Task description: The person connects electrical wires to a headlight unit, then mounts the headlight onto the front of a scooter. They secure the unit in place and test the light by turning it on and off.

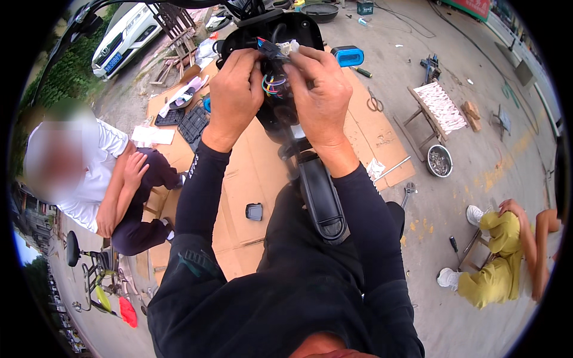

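Note:
A black scooter front housing (280, 30) stands before me with a bundle of coloured wires (272, 85) coming out of it. My left hand (234, 95) pinches the wires and a dark connector at the top of the bundle. My right hand (319, 95) holds a small white connector (289, 46) against the same bundle. Both hands are close together, fingertips almost touching. Below them runs the black scooter stem and panel (322, 200).
Flattened cardboard (250, 173) covers the ground with black plastic parts (192, 123), a blue case (348, 56) and scissors (375, 102). One person in white sits at left (101, 173), another in yellow crouches at right (495, 262). A metal bowl (439, 160) and wooden stool (436, 110) stand right.

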### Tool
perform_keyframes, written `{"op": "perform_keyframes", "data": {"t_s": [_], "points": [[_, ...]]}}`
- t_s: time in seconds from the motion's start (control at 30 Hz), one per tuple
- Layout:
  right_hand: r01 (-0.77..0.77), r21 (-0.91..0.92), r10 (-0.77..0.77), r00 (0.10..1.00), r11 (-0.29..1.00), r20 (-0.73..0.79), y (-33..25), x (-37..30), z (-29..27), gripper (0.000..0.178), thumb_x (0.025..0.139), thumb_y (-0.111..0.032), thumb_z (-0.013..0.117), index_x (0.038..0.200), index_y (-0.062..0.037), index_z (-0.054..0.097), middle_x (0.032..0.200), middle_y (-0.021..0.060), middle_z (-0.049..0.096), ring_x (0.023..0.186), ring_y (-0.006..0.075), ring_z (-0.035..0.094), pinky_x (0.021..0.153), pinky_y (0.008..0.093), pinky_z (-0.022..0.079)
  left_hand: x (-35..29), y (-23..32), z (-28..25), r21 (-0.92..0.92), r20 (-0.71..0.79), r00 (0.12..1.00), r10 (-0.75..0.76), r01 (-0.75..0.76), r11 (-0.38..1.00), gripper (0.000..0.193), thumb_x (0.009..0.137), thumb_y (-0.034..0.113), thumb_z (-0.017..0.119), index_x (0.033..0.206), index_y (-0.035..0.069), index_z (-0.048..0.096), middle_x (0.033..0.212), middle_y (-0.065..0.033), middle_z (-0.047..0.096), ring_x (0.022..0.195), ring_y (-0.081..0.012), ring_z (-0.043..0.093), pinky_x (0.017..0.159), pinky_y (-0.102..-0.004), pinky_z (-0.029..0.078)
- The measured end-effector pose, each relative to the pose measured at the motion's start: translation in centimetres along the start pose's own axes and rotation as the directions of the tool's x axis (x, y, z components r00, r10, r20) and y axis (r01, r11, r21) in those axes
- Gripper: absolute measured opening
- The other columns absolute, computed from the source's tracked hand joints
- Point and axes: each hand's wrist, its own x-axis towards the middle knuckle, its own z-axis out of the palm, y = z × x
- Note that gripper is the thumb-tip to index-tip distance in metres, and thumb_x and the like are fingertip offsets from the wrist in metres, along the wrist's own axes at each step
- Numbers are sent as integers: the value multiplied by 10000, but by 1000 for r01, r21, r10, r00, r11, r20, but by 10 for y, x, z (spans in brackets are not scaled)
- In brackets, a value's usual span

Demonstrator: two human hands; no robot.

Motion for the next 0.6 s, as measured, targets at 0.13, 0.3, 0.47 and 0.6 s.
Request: {"op": "perform_keyframes", "data": {"t_s": [0.13, 0.3, 0.47, 0.6], "points": [[139, -236, -135, 990, 962, 32, 14, 12, 20, 190, 830, 15, 722, 1015, -26, 732, 1003, 119, 700, 829, 305, 692, 699, 358, 560, -12, 7, -17, -297, 126, 975, -183, 213, 931, 458, 873, 86, 687, 1304, -16, 569, 1043, -202, 662, 836, -339, 672, 750, -381, 561], [308, -236, -219, 915, 922, 338, 17, 30, 2, 267, 855, 23, 676, 1119, -14, 698, 1067, 123, 682, 883, 313, 688, 732, 370, 562, -13, 13, -13, -60, 146, 989, -5, 14, 998, 844, 847, 230, 785, 1532, -22, 359, 1059, -184, 637, 871, -323, 658, 747, -384, 558], [155, 25, -156, 950, 988, 270, 20, 30, 1, 261, 892, 21, 635, 1148, 38, 683, 1099, 165, 694, 888, 327, 695, 800, 338, 548, 1, 13, -2, 82, 81, 996, 31, -37, 996, 654, 879, 180, 732, 1446, -26, 479, 945, -132, 602, 783, -294, 640, 659, -370, 545], [-105, 119, 69, 960, 987, 273, 17, 38, 2, 214, 893, -38, 622, 1066, 61, 701, 981, 188, 717, 828, 361, 687, 763, 370, 551, 14, 25, 9, 310, 55, 995, 78, -92, 946, 494, 871, 175, 715, 1324, 11, 608, 848, -61, 543, 727, -213, 627, 585, -326, 526]]}}
